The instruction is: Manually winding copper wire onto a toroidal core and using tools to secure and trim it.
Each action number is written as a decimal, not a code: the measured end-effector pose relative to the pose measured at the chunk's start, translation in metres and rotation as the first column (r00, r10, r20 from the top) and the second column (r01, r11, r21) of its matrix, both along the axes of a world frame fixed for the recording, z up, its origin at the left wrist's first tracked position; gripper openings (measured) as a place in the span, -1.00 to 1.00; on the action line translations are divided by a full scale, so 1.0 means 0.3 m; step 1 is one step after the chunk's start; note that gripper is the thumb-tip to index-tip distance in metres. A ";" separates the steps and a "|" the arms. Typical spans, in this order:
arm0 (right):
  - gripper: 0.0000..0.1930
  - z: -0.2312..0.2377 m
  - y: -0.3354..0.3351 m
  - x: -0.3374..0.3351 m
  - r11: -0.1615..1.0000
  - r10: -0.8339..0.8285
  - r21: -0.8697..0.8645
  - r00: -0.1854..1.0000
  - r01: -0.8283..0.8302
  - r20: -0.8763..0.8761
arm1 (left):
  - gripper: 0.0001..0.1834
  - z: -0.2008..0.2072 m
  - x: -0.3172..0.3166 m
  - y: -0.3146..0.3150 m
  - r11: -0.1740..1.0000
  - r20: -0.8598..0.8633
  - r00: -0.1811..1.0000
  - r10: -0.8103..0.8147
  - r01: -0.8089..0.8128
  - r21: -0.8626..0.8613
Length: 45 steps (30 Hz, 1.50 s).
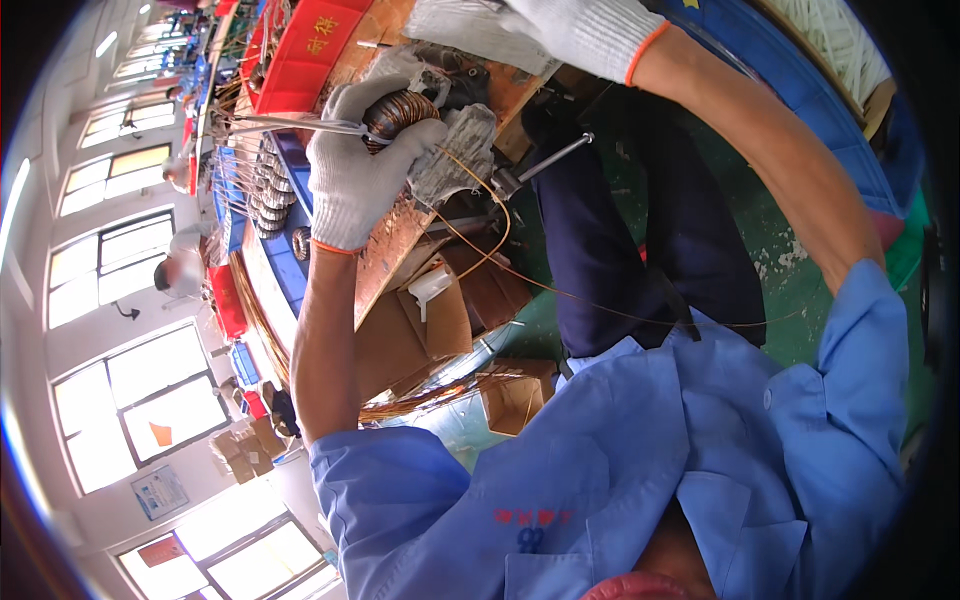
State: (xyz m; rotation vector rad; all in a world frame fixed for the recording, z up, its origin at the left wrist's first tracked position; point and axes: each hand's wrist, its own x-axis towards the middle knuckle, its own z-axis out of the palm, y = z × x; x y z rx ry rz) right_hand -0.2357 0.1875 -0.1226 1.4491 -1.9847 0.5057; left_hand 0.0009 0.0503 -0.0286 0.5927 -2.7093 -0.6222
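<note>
My left hand [350, 180], in a white knit glove with an orange cuff, grips a ring-shaped coil wound with copper wire [398, 114]. White-sleeved leads [290, 122] stick out from the coil to the left. From its right side an amber wire [508, 225] loops down and trails across my lap. Grey cloth [455, 155] wraps a clamp-like tool right beside the coil. Higher up, my right hand [590, 38], gloved the same way, is over a whitish sheet [470, 28] at the bench's far edge; the top of the picture cuts off its fingers.
A metal bar handle [556, 160] juts out from the bench toward my legs. Finished coils [270, 190] stand in blue trays on the left, behind a red bin [312, 55]. Cardboard boxes [410, 335] sit below the wooden bench. Another person [185, 262] is farther off.
</note>
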 end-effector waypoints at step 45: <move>-0.69 0.047 0.190 0.134 0.822 0.392 -0.153 0.351 -0.548 0.850 | -0.56 -0.020 -0.027 0.063 0.980 -0.131 0.990 0.046 -0.019 0.196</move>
